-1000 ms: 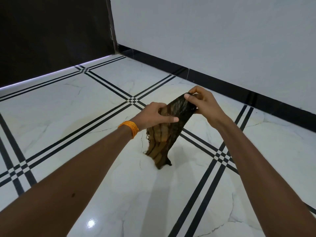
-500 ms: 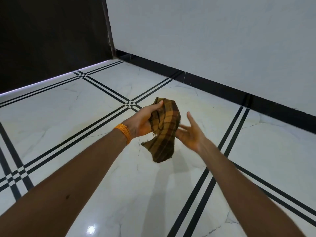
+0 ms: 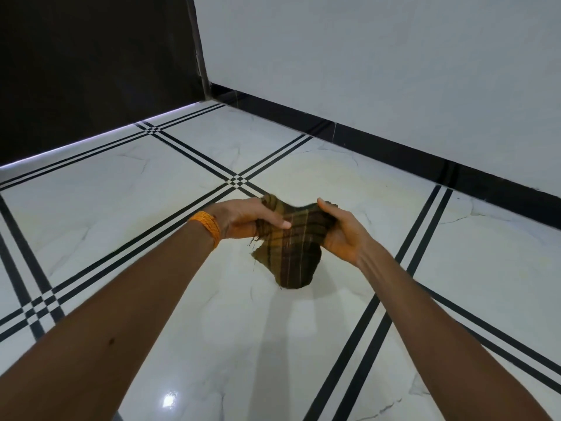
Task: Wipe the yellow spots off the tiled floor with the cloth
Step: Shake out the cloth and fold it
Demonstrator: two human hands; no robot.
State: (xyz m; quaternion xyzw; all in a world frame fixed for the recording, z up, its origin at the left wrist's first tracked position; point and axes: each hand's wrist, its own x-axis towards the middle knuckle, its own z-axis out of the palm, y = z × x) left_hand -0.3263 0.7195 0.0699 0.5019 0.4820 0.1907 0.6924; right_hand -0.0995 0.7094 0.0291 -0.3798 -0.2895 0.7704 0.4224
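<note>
Item 1. Cloth (image 3: 288, 247): brown and mustard check with a frayed edge, bunched. It is held in the air above the floor at about the middle of the view, and its loose end hangs toward 6 o'clock. It does not touch the tiles.

Item 2. Left hand (image 3: 243, 218): at 9 o'clock of the cloth. Its grip pinches the cloth's upper left edge, thumb laid across the front and fingers behind. An orange wristband (image 3: 206, 227) sits on the wrist.

Item 3. Right hand (image 3: 340, 232): at 3 o'clock of the cloth. Its grip is curled round the cloth's upper right end, palm turned up.

Item 4. Tiled floor (image 3: 212, 329): glossy white marble-look tiles with paired black lines crossing. A faint yellowish tint (image 3: 321, 171) lies on the tile at 12 o'clock of the cloth, well apart from it. The individual spots are too faint to tell apart.

Item 5. Surroundings: a pale wall (image 3: 364, 71) with black skirting (image 3: 394, 153) at 1 o'clock, and a dark panel (image 3: 91, 71) at 10 o'clock.
</note>
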